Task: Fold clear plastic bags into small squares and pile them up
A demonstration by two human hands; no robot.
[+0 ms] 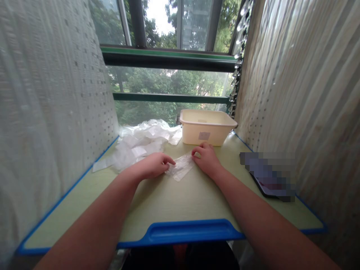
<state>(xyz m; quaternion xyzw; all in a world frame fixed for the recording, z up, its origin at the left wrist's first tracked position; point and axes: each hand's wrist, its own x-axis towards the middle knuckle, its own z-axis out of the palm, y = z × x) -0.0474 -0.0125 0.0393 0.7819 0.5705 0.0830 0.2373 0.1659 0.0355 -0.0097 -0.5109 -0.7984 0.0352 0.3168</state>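
A small clear plastic bag [181,167] lies on the table between my hands, its surface creased and shiny. My left hand [155,165] is at its left edge, the thumb and fingers closed on the film. At the upper right corner of the bag, my right hand [206,159] has curled fingers, with thumb and forefinger pinching the edge. Left of my left hand spreads a heap of white, see-through plastic bags [137,144], loosely piled and overlapping.
A cream plastic bin [206,131] with a small label stands behind my right hand. A partly blurred phone [267,180] lies at the right. The table [180,202] has a blue rim with a raised front ledge [191,230]. Curtains hang on both sides.
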